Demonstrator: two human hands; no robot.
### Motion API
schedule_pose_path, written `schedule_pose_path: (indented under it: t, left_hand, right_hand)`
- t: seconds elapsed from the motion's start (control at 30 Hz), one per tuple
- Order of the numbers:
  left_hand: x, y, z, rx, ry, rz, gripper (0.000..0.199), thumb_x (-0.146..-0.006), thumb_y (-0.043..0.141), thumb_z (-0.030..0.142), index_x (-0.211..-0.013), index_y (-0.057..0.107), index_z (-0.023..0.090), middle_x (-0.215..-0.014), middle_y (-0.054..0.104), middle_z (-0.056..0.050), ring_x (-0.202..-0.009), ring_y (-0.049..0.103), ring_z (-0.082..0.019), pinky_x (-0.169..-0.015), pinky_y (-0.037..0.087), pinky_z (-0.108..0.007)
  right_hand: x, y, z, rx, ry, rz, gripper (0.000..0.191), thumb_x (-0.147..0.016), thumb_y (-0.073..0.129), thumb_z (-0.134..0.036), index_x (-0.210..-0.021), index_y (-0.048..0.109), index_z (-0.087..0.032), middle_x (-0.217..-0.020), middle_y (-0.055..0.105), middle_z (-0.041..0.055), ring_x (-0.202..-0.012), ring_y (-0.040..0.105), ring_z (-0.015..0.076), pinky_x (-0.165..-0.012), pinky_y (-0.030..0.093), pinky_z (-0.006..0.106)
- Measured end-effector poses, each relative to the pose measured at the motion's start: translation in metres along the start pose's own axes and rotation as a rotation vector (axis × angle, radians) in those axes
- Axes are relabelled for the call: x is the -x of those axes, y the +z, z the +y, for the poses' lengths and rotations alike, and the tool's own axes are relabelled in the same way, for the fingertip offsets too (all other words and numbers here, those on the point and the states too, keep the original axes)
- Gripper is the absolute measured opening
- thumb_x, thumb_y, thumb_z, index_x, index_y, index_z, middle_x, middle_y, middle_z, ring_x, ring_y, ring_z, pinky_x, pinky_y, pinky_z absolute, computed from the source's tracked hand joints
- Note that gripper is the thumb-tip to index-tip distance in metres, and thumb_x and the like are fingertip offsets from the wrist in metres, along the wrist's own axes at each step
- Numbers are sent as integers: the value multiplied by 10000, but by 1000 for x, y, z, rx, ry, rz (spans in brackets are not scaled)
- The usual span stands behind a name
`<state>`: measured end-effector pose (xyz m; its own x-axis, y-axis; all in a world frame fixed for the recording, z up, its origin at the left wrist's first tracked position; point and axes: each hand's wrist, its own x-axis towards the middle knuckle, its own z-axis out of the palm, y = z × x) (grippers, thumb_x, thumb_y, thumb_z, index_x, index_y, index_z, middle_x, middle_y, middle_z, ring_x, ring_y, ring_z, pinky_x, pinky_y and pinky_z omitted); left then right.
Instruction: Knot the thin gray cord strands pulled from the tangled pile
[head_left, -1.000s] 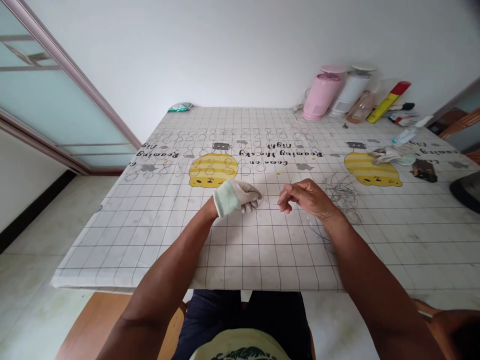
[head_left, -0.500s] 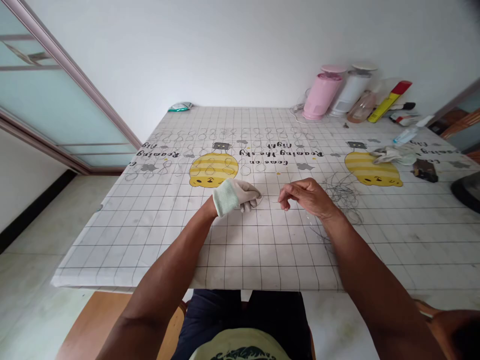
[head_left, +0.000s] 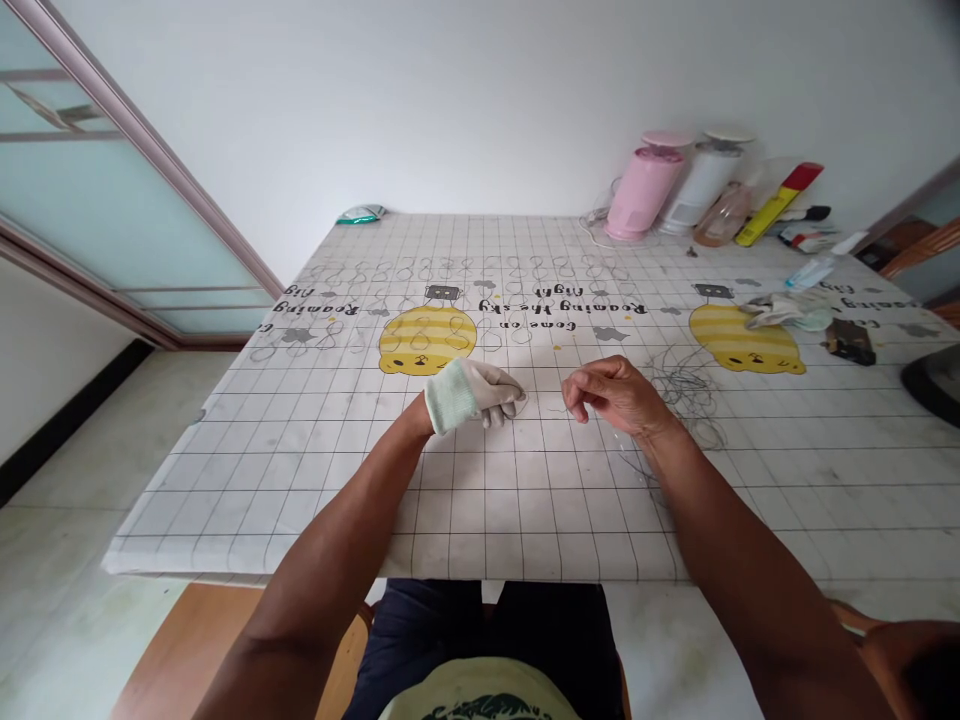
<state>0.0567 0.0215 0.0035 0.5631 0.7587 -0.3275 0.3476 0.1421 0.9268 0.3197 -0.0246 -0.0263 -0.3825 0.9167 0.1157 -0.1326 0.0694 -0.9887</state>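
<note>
My left hand (head_left: pixel 489 392), in a pale work glove with a green cuff, pinches a small loop of thin wire (head_left: pixel 524 396) between thumb and forefinger just above the tablecloth. A short gap to the right, my bare right hand (head_left: pixel 606 390) has its fingers curled and pinched together. A fine strand of wire shows at its fingertips; the rest of that strand is too thin to follow. Beside my right hand lies a loose tangle of thin grey wire (head_left: pixel 686 392). Farther back, rows of wire bent into figure-eight loops (head_left: pixel 405 270) are spread over the cloth.
The checked tablecloth (head_left: pixel 300 500) covers the table. At the back right stand a pink cylinder device (head_left: pixel 645 190), a white one (head_left: pixel 699 185), bottles and a yellow-red box (head_left: pixel 780 205). A spare glove (head_left: pixel 787 310) and a dark block (head_left: pixel 851 343) lie at right. A packet (head_left: pixel 361 214) lies back left.
My right hand has shifted slightly right, away from the left. My left hand has stayed nearly in place, still pinching the wire loop.
</note>
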Motion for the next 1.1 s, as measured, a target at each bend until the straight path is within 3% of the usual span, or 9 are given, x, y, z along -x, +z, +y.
schedule_pose_path:
  t: [0.1,0.23,0.37,0.5,0.6,0.8,0.93,1.1]
  left_hand:
    - [-1,1,-3,-14,41,-29,111,-863,737,221,-864,817,145,-738,763,-70,-564,667,-141,-491,510,-248]
    - [-5,-1,-8,-50,40,-27,114,-852,752,253,-846,814,159,-731,758,-70,-568,674,-153,-482,504,-250]
    - [-7,-5,-10,20,92,24,178,-890,740,314,-902,800,146,-778,765,-78,-594,680,-153,-526,527,-259]
    - [-15,-6,-17,237,208,136,424,-967,684,520,-1061,772,115,-935,789,-129,-678,704,-168,-625,569,-285]
    - [-24,-5,-23,433,177,188,531,-969,664,604,-1144,730,107,-1044,788,-157,-733,713,-178,-653,563,-288]
    - [-17,19,-21,403,226,126,359,-962,713,318,-1258,741,117,-1187,784,-150,-838,723,-171,-746,584,-297]
    - [-11,38,-16,439,224,215,368,-918,753,326,-1221,771,119,-1153,785,-141,-821,698,-149,-736,577,-291]
    - [-21,39,-26,523,221,297,333,-881,759,354,-1137,795,144,-1087,781,-98,-804,667,-132,-712,549,-274]
  right_hand:
    - [0,1,-1,22,111,-56,397,-964,777,-482,-712,811,-177,-620,672,34,-506,592,138,-516,472,290]
    - [-2,2,-1,50,192,-1,440,-955,775,-532,-696,788,-176,-623,666,33,-499,570,128,-506,473,280]
    - [-6,5,2,61,128,160,428,-941,788,-565,-773,799,-172,-620,663,41,-539,587,147,-522,497,289]
    - [-9,12,4,50,-8,304,418,-940,791,-574,-816,803,-175,-673,689,57,-576,623,162,-532,505,305]
    - [-11,16,2,30,-89,382,409,-953,781,-570,-827,804,-181,-690,694,61,-601,632,168,-558,515,319]
    - [-13,23,1,-87,-127,494,372,-968,776,-540,-859,807,-186,-761,720,80,-682,661,192,-615,538,340]
    - [-15,29,9,-105,-69,483,407,-924,802,-589,-861,799,-187,-760,728,82,-662,666,190,-595,547,332]
    - [-17,44,13,-129,16,444,480,-875,814,-664,-851,786,-186,-760,734,87,-659,674,192,-577,559,324]
